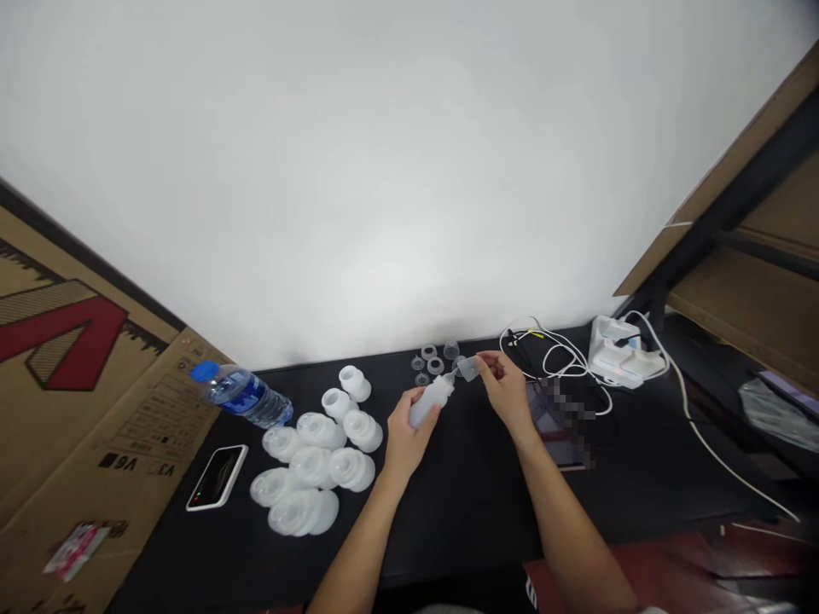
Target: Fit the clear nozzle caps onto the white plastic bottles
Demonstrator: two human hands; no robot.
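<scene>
My left hand (409, 426) is wrapped round a translucent white baby bottle (430, 402), tilted with its teat end up and to the right. Between the fingertips of my right hand (502, 375) is a clear cap (469, 368), close beside the teat but whether they touch I cannot tell. Behind the bottle lie several loose collar rings (435, 366), teats (418, 363) and another clear cap (451, 350). To the left stand several capped baby bottles (312, 466) in a group, with two open bottles (351, 384) at their back.
A water bottle (246, 394) with a blue cap and a phone (217, 477) are at the left, near a cardboard box (77, 409). On the right are a white power strip (620, 351), looped white cables (563, 350) and a dark tablet-like device (554, 426). A white wall (409, 170) bounds the black table.
</scene>
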